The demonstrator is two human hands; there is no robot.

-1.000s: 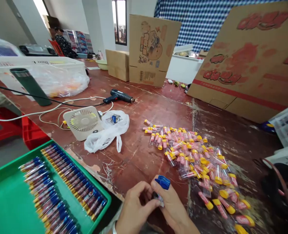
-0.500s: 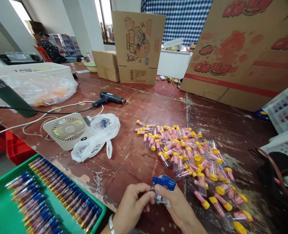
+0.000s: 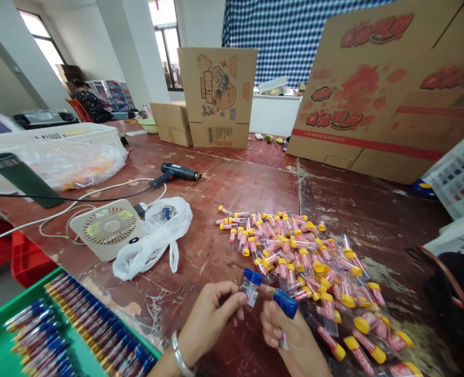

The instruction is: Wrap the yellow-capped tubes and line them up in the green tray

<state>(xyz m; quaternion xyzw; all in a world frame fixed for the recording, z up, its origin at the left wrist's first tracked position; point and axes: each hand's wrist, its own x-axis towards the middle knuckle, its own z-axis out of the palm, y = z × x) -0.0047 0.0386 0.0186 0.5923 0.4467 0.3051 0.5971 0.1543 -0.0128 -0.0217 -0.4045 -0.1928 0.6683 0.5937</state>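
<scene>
Between the thumb and fingers of my left hand (image 3: 216, 311) is a small flat printed plastic sleeve (image 3: 251, 287), clear with a blue end. My right hand (image 3: 289, 330) is closed round a small stack of blue-ended sleeves (image 3: 285, 302), with its index finger reaching toward the single sleeve. Just beyond the hands lies a loose pile of clear tubes with yellow caps (image 3: 304, 254) and pink-and-white contents. Rows of tubes with blue and yellow ends (image 3: 102, 324) lie in a green tray (image 3: 157, 352) to the left.
A white plastic bag (image 3: 145, 256), a small fan (image 3: 112, 229) and a heat gun (image 3: 179, 172) with cables lie left of centre. Cardboard boxes (image 3: 218, 99) stand at the back. White crates (image 3: 461, 178) and a dark bag (image 3: 455, 288) are at right. A person (image 3: 90, 102) sits far off.
My hands have moved apart; one sleeve is now separated from the stack and held in my left hand. The view has tilted up slightly.
</scene>
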